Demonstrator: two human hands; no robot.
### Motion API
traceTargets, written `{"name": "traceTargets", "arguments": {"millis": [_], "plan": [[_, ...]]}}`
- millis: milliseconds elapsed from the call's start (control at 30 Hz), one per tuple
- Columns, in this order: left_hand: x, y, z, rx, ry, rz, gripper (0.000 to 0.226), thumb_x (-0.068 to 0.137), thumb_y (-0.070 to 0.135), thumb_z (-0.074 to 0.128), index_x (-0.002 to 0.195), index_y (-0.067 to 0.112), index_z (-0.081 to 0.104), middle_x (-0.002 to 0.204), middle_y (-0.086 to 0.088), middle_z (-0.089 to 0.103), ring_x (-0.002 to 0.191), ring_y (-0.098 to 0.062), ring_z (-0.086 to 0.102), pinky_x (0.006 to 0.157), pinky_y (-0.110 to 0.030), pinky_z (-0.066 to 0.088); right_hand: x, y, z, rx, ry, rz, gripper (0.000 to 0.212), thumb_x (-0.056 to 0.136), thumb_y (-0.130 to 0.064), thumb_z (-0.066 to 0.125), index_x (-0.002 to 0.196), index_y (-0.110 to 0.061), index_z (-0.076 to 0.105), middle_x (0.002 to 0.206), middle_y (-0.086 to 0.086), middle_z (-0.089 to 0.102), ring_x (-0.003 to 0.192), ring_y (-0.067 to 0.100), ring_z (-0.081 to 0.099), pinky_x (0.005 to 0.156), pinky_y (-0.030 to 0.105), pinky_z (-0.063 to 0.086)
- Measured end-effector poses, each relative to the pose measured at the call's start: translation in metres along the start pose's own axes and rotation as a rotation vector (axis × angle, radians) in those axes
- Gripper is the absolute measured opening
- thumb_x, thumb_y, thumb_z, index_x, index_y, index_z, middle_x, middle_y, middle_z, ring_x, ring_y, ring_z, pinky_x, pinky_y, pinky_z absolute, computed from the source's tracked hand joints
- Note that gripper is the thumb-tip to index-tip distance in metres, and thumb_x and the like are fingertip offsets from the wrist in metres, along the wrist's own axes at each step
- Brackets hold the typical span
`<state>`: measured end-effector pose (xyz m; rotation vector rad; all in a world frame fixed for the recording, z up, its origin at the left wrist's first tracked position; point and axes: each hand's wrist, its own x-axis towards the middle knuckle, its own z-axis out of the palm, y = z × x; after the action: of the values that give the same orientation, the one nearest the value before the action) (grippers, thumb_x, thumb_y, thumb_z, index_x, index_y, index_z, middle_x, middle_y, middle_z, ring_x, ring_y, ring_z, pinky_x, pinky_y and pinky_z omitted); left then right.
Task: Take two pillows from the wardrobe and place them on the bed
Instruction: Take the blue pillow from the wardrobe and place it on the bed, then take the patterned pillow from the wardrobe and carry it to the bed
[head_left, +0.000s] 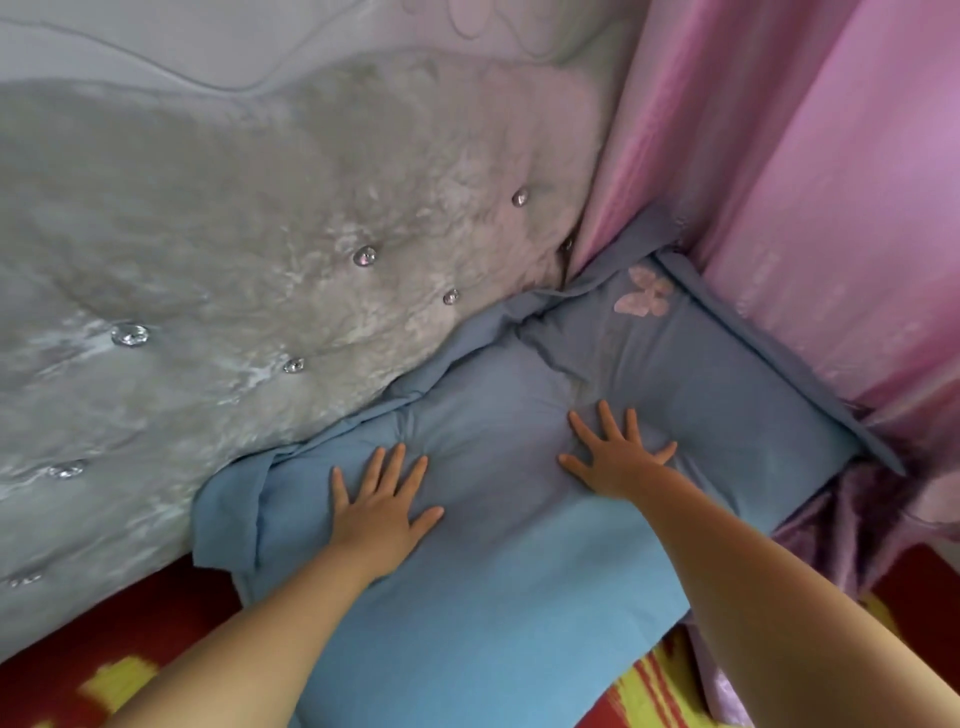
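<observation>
A blue pillow (519, 571) with a flanged edge and a pink butterfly print near its far corner lies flat on the bed, against the headboard. My left hand (379, 504) rests palm down on the pillow's left part, fingers spread. Farther right, my right hand (615, 457) presses flat on the pillow's middle, fingers also spread. Neither hand holds anything. Only this one pillow is in view; the wardrobe is out of view.
A grey tufted headboard (234, 249) with crystal buttons rises behind the pillow. Pink curtains (810, 208) hang at the right, touching the pillow's far edge. A red and yellow bedsheet (114, 670) shows at the bottom left and bottom right.
</observation>
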<state>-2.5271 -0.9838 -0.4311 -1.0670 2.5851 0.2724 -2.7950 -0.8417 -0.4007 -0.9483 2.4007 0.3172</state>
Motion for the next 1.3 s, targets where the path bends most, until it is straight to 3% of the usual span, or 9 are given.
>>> {"name": "traceTargets", "arguments": {"millis": [67,133,267,400,500,700,967,1100,1300], "plan": [[-0.005,-0.004,-0.019,-0.02,-0.078,0.017,0.071,0.089,0.067,0.022,0.148,0.038,-0.006,0.159,0.008,-0.017,0.146,-0.016,-0.016,0.112,-0.063,-0.006,-0.015,-0.005,-0.014,0.004,-0.021,0.013,0.068,0.089,-0.065,0.031,0.146,-0.048,-0.003,0.159,-0.01,-0.015,0.146,0.028,-0.011,0.104,0.074,0.009],[-0.016,-0.01,-0.044,-0.027,-0.089,0.049,0.07,0.091,0.062,0.027,0.149,0.034,-0.002,0.16,0.003,-0.012,0.147,-0.017,-0.011,0.114,-0.06,-0.002,-0.036,-0.013,-0.033,0.041,0.013,0.01,0.06,0.094,-0.05,0.034,0.148,-0.041,0.011,0.16,-0.004,0.006,0.146,0.026,0.007,0.109,0.066,0.02],[-0.048,-0.032,-0.108,-0.08,0.195,0.105,0.059,0.095,0.051,0.034,0.148,0.03,0.019,0.16,-0.002,0.013,0.146,-0.02,0.014,0.118,-0.049,0.016,-0.085,-0.045,-0.077,0.013,0.207,-0.088,0.047,0.096,-0.036,0.038,0.141,-0.024,0.033,0.148,0.008,0.035,0.134,0.028,0.036,0.102,0.048,0.037],[-0.089,-0.066,-0.172,-0.227,0.442,0.135,0.044,0.094,0.037,0.045,0.135,0.021,0.047,0.138,-0.009,0.05,0.126,-0.027,0.047,0.101,-0.039,0.042,-0.141,-0.093,-0.121,0.041,0.365,-0.147,0.036,0.095,-0.025,0.038,0.129,-0.016,0.046,0.132,0.012,0.051,0.117,0.032,0.054,0.088,0.039,0.044],[-0.128,-0.096,-0.202,-0.327,0.478,0.121,0.037,0.095,0.034,0.045,0.128,0.019,0.053,0.123,-0.009,0.06,0.115,-0.029,0.054,0.089,-0.042,0.05,-0.191,-0.132,-0.146,0.02,0.467,-0.161,0.033,0.097,-0.025,0.035,0.124,-0.014,0.049,0.127,0.011,0.055,0.111,0.032,0.058,0.079,0.036,0.042],[-0.242,-0.17,-0.259,-0.34,0.491,0.203,0.027,0.093,0.037,0.048,0.11,0.022,0.063,0.11,-0.004,0.069,0.103,-0.026,0.063,0.083,-0.037,0.052,-0.32,-0.207,-0.183,-0.067,0.618,-0.149,0.027,0.096,-0.024,0.036,0.115,-0.017,0.053,0.119,0.009,0.063,0.105,0.032,0.061,0.07,0.033,0.036],[-0.339,-0.264,-0.379,-0.223,0.575,0.313,0.033,0.095,0.041,0.044,0.114,0.019,0.061,0.106,-0.003,0.068,0.094,-0.024,0.063,0.076,-0.034,0.049,-0.451,-0.271,-0.235,-0.071,0.757,-0.051,0.035,0.097,-0.035,0.033,0.125,-0.022,0.048,0.115,0.013,0.064,0.102,0.032,0.063,0.07,0.035,0.04],[-0.346,-0.246,-0.414,-0.201,0.554,0.435,0.034,0.096,0.037,0.042,0.116,0.016,0.06,0.107,-0.005,0.067,0.093,-0.024,0.061,0.074,-0.034,0.047,-0.496,-0.269,-0.249,-0.049,0.781,0.057,0.032,0.097,-0.033,0.032,0.117,-0.017,0.051,0.109,0.014,0.066,0.096,0.033,0.064,0.067,0.033,0.04],[-0.355,-0.164,-0.424,-0.212,0.497,0.641,0.035,0.096,0.036,0.043,0.113,0.012,0.06,0.109,-0.01,0.067,0.097,-0.032,0.061,0.076,-0.035,0.047,-0.543,-0.231,-0.233,0.024,0.729,0.262,0.032,0.098,-0.036,0.032,0.114,-0.015,0.05,0.106,0.012,0.064,0.093,0.033,0.062,0.066,0.032,0.039]]}}
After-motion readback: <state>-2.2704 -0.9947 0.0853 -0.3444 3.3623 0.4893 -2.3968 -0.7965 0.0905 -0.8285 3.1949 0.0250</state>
